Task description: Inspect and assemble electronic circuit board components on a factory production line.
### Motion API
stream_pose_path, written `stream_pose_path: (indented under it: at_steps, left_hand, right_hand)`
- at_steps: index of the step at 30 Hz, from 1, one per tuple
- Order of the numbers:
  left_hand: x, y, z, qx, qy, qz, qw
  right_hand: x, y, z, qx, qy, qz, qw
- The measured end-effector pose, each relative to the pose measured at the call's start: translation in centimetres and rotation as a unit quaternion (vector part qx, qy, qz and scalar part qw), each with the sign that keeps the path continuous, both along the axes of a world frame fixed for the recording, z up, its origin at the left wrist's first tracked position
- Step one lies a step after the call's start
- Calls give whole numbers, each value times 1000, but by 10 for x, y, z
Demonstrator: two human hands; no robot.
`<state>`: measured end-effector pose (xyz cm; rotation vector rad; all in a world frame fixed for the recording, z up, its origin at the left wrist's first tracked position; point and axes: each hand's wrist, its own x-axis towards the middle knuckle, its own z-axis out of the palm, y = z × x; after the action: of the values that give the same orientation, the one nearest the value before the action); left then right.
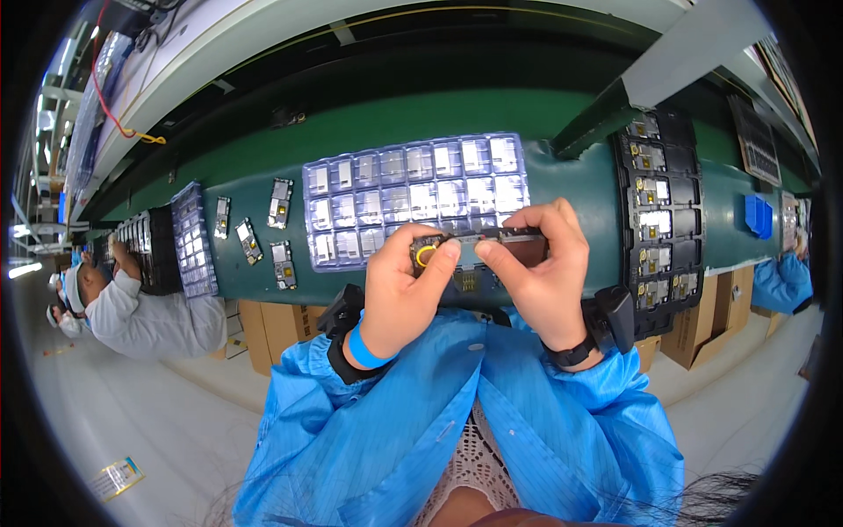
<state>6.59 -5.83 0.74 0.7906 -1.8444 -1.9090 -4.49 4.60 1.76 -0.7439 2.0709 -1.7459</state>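
Note:
Between my two hands is a dark, slim phone-like assembly [529,250], held level over the near edge of the bench. A yellow ring shows at its left end and a pale strip runs along its upper edge. My left hand [406,277] grips the left end, thumb pressed on top. On the right end my right hand [543,272] is closed, its thumb near the middle of the strip. Just behind lies a clear compartment tray [305,202] of silver metal pieces. A small gold-coloured patch is visible under the assembly; what it belongs to is unclear.
Several small circuit boards [280,203] lie left of the tray, beside another clear tray [193,241]. A black tray [694,220] with boards stands right, under a slanted post [606,119]. Farther right is a blue bin [758,216]. Co-workers [145,307] sit at both sides.

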Motion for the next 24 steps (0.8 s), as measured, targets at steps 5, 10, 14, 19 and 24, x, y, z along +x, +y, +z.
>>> stream_pose_path:
  at_steps: [5, 10, 14, 19, 24]
  left_hand:
    - [-16, 4, -4, 124, 8, -8, 992]
    - [-32, 18, -9, 131, 6, -52, 990]
    - [-49, 33, -17, 93, -2, -65, 994]
    - [-75, 52, -35, 96, 5, -75, 993]
    - [-101, 80, -47, 194, -2, -118, 974]
  right_hand:
    - [-21, 14, -13, 9, -113, 34, 993]
    - [-28, 33, -14, 22, -131, -11, 991]
    - [-33, 48, -15, 44, -40, -76, 995]
    - [-62, 81, -37, 17, -67, -78, 995]
    - [-92, 137, -66, -84, -288, -70, 951]
